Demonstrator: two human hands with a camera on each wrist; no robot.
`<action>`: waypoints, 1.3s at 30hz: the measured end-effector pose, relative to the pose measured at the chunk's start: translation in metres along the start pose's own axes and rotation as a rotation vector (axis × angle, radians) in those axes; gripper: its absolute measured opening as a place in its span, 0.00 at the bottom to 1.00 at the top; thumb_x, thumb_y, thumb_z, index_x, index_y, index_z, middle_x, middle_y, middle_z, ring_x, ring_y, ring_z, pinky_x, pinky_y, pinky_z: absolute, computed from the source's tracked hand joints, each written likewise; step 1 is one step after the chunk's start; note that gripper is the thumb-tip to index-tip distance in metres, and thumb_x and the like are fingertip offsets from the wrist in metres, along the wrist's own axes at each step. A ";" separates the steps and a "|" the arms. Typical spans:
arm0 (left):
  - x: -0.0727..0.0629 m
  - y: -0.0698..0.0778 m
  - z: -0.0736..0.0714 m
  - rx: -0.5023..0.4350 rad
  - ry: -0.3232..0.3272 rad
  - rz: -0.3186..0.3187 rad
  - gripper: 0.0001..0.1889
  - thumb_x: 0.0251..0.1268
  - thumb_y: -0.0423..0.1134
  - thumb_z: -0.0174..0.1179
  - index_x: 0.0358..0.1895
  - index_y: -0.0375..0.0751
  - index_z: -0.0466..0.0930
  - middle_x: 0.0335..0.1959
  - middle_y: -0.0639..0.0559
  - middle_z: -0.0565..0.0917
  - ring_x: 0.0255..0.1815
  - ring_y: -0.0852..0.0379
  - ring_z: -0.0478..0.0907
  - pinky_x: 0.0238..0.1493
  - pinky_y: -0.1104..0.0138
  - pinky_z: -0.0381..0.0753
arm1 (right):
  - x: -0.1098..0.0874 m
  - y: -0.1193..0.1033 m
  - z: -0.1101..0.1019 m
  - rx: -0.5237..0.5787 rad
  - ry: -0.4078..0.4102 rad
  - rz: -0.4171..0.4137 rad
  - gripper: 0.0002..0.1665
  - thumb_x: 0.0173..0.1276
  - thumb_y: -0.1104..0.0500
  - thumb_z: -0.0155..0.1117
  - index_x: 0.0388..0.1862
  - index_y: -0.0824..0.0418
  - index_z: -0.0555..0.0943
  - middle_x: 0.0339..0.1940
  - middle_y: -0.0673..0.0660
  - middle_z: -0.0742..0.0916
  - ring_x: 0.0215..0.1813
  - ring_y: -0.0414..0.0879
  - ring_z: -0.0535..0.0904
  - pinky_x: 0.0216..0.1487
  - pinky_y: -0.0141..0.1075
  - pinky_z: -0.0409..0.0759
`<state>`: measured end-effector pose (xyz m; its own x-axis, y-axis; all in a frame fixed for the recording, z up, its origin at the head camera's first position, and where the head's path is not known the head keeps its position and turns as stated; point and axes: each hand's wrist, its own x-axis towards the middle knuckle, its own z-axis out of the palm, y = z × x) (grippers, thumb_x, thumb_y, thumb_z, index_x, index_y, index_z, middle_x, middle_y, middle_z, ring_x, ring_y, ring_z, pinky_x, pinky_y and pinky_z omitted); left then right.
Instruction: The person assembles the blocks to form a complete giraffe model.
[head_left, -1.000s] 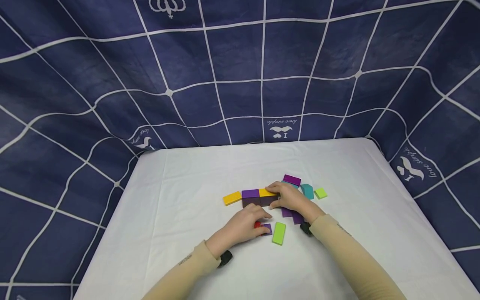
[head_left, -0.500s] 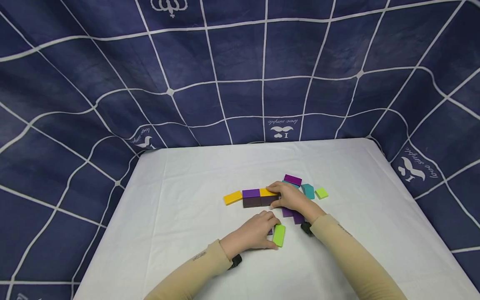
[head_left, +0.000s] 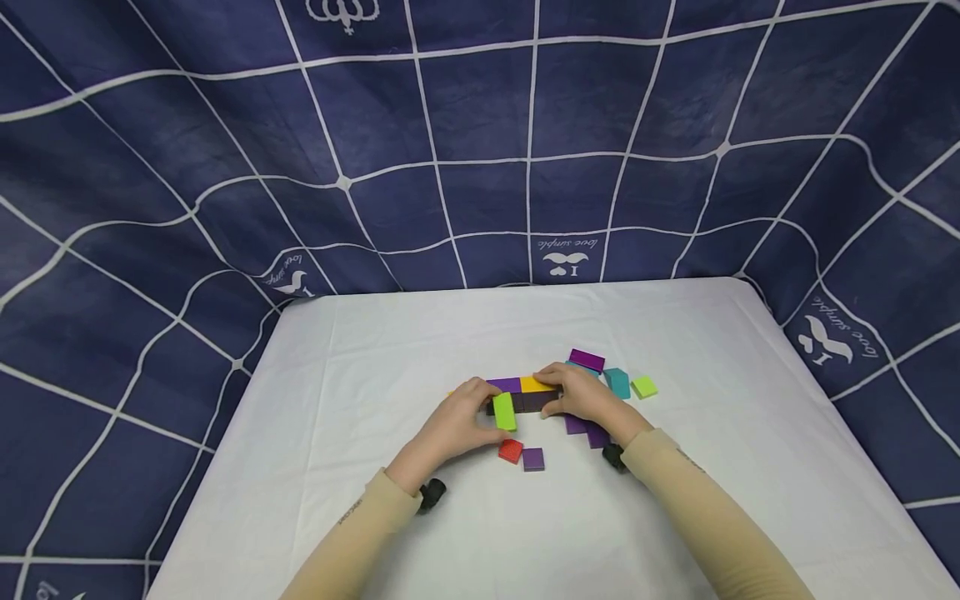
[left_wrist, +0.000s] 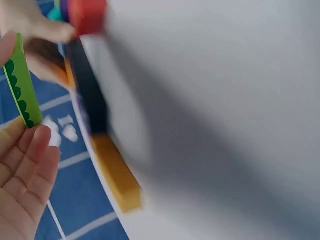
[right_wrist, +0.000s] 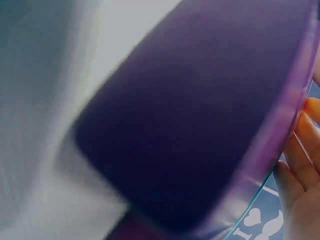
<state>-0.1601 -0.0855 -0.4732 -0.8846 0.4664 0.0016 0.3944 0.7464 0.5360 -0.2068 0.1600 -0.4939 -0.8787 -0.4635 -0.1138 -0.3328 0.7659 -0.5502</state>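
Observation:
A lime-green block point(head_left: 505, 412) is held up between the thumb and fingertips of my left hand point(head_left: 453, 423). In the left wrist view, dark scallops mark that green block point(left_wrist: 22, 85). Behind it lies a row of dark-fronted blocks, with a purple-topped block point(head_left: 504, 385) beside a yellow-topped block point(head_left: 536, 384). My right hand point(head_left: 588, 395) grips the yellow-topped block at the row's right end, thumb in front and fingers behind. Another yellow block point(left_wrist: 117, 175) continues the row in the left wrist view; from the head my left hand mostly hides it.
In front of the row lie a red block point(head_left: 511, 451) and a small purple block point(head_left: 533, 459). Near my right hand are more purple blocks point(head_left: 597, 436), a magenta block point(head_left: 587, 359), a teal block point(head_left: 618, 382) and a small green block point(head_left: 643, 387). Everything sits on a white-covered table point(head_left: 375, 350).
My left hand moved from the red and small purple blocks to the green block, took hold of it, then lifted it leftward and back toward the row. My right hand stayed put.

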 end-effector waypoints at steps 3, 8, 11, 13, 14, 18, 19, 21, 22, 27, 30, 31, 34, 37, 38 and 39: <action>-0.006 -0.014 -0.002 0.048 0.024 -0.010 0.35 0.46 0.52 0.78 0.58 0.41 0.77 0.46 0.52 0.79 0.43 0.58 0.75 0.49 0.64 0.81 | 0.000 0.000 0.001 0.003 0.001 0.001 0.38 0.58 0.51 0.76 0.66 0.61 0.77 0.64 0.57 0.81 0.65 0.55 0.76 0.69 0.50 0.74; -0.019 -0.026 -0.004 0.089 -0.014 -0.017 0.35 0.41 0.50 0.81 0.56 0.43 0.79 0.39 0.56 0.76 0.35 0.63 0.70 0.36 0.70 0.75 | 0.001 0.000 0.002 0.001 0.001 -0.011 0.38 0.58 0.51 0.76 0.67 0.61 0.76 0.64 0.57 0.81 0.65 0.55 0.76 0.69 0.50 0.74; -0.026 -0.028 -0.003 0.091 -0.061 0.000 0.34 0.40 0.49 0.81 0.54 0.43 0.79 0.37 0.56 0.77 0.34 0.63 0.71 0.36 0.71 0.76 | 0.002 0.000 0.002 0.009 0.003 -0.013 0.38 0.57 0.51 0.76 0.66 0.61 0.77 0.64 0.57 0.81 0.65 0.55 0.76 0.69 0.50 0.73; -0.029 -0.028 -0.001 0.099 -0.091 0.012 0.33 0.42 0.48 0.80 0.54 0.42 0.80 0.39 0.56 0.78 0.36 0.63 0.72 0.39 0.70 0.78 | 0.002 -0.001 0.002 0.010 0.004 -0.013 0.38 0.57 0.51 0.76 0.66 0.61 0.77 0.64 0.57 0.81 0.65 0.55 0.76 0.70 0.50 0.73; -0.030 -0.027 0.001 0.107 -0.101 0.022 0.32 0.42 0.48 0.80 0.54 0.42 0.80 0.40 0.55 0.78 0.37 0.62 0.73 0.41 0.69 0.80 | 0.002 -0.001 0.002 0.014 0.004 -0.011 0.38 0.57 0.51 0.76 0.66 0.61 0.77 0.64 0.57 0.81 0.65 0.55 0.75 0.70 0.50 0.73; -0.031 -0.021 0.006 0.154 -0.114 0.064 0.32 0.43 0.48 0.79 0.54 0.39 0.81 0.46 0.52 0.80 0.41 0.60 0.77 0.50 0.66 0.83 | 0.002 -0.002 0.001 0.020 0.003 -0.004 0.39 0.57 0.51 0.76 0.67 0.60 0.76 0.65 0.57 0.81 0.66 0.54 0.75 0.70 0.50 0.73; -0.030 -0.019 0.007 0.168 -0.112 0.079 0.32 0.43 0.48 0.79 0.54 0.38 0.81 0.46 0.51 0.79 0.41 0.59 0.77 0.51 0.66 0.84 | 0.002 -0.002 0.001 0.022 0.002 -0.002 0.39 0.57 0.51 0.76 0.67 0.60 0.76 0.65 0.57 0.80 0.66 0.54 0.75 0.70 0.50 0.73; -0.029 -0.016 0.009 0.188 -0.106 0.104 0.33 0.44 0.49 0.79 0.54 0.37 0.82 0.46 0.50 0.79 0.41 0.59 0.77 0.51 0.67 0.84 | 0.002 -0.002 0.001 0.017 0.003 -0.002 0.39 0.57 0.51 0.76 0.67 0.60 0.76 0.65 0.57 0.80 0.66 0.54 0.75 0.70 0.50 0.73; -0.027 -0.014 0.010 0.197 -0.103 0.113 0.33 0.44 0.50 0.79 0.54 0.37 0.82 0.46 0.50 0.78 0.40 0.60 0.76 0.50 0.68 0.84 | 0.002 -0.002 0.001 0.015 0.002 0.000 0.39 0.57 0.51 0.76 0.67 0.60 0.76 0.65 0.57 0.80 0.66 0.54 0.75 0.70 0.50 0.73; -0.023 -0.009 0.014 0.231 -0.063 0.132 0.33 0.44 0.51 0.78 0.54 0.37 0.82 0.43 0.51 0.77 0.37 0.61 0.74 0.47 0.71 0.83 | 0.001 -0.003 -0.001 0.002 0.003 -0.006 0.38 0.58 0.51 0.76 0.67 0.60 0.76 0.65 0.57 0.80 0.66 0.55 0.75 0.70 0.50 0.73; -0.022 -0.008 0.015 0.243 -0.024 0.131 0.32 0.43 0.50 0.79 0.52 0.37 0.82 0.43 0.50 0.79 0.38 0.60 0.75 0.48 0.69 0.84 | 0.001 -0.002 -0.001 0.004 0.002 -0.012 0.38 0.58 0.51 0.76 0.67 0.60 0.76 0.65 0.57 0.80 0.66 0.55 0.75 0.70 0.50 0.73; -0.022 -0.007 0.016 0.243 -0.014 0.129 0.32 0.43 0.50 0.79 0.51 0.36 0.82 0.43 0.50 0.79 0.38 0.60 0.75 0.48 0.69 0.84 | 0.001 -0.002 -0.001 0.003 0.002 -0.014 0.38 0.58 0.51 0.76 0.67 0.61 0.76 0.65 0.57 0.80 0.66 0.55 0.75 0.69 0.51 0.73; -0.021 -0.007 0.016 0.239 0.007 0.124 0.31 0.43 0.50 0.79 0.50 0.37 0.82 0.43 0.49 0.80 0.38 0.59 0.76 0.48 0.68 0.84 | 0.000 -0.001 -0.001 0.010 0.000 -0.010 0.39 0.58 0.51 0.75 0.67 0.60 0.76 0.65 0.58 0.80 0.66 0.55 0.75 0.70 0.51 0.73; -0.019 -0.009 0.017 0.233 0.012 0.110 0.31 0.42 0.52 0.79 0.49 0.38 0.82 0.42 0.50 0.79 0.38 0.59 0.74 0.46 0.69 0.84 | -0.001 0.000 0.000 0.010 0.000 -0.008 0.39 0.58 0.51 0.75 0.67 0.60 0.76 0.65 0.57 0.80 0.66 0.55 0.75 0.70 0.51 0.73; -0.019 -0.010 0.017 0.231 0.013 0.105 0.31 0.42 0.53 0.79 0.49 0.39 0.81 0.42 0.51 0.78 0.38 0.59 0.74 0.46 0.68 0.84 | -0.001 0.000 0.000 0.012 0.001 -0.008 0.39 0.58 0.51 0.75 0.67 0.60 0.76 0.65 0.57 0.80 0.66 0.55 0.75 0.70 0.51 0.73; -0.018 -0.011 0.017 0.233 0.015 0.101 0.32 0.41 0.54 0.79 0.49 0.40 0.81 0.43 0.51 0.78 0.39 0.59 0.74 0.46 0.68 0.84 | -0.001 0.000 0.000 0.013 0.001 -0.007 0.39 0.58 0.51 0.76 0.67 0.60 0.76 0.65 0.57 0.80 0.66 0.55 0.75 0.70 0.51 0.73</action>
<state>-0.1442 -0.0941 -0.4932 -0.8408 0.5381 0.0583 0.5259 0.7867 0.3233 -0.2061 0.1606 -0.4944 -0.8766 -0.4685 -0.1094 -0.3344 0.7568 -0.5616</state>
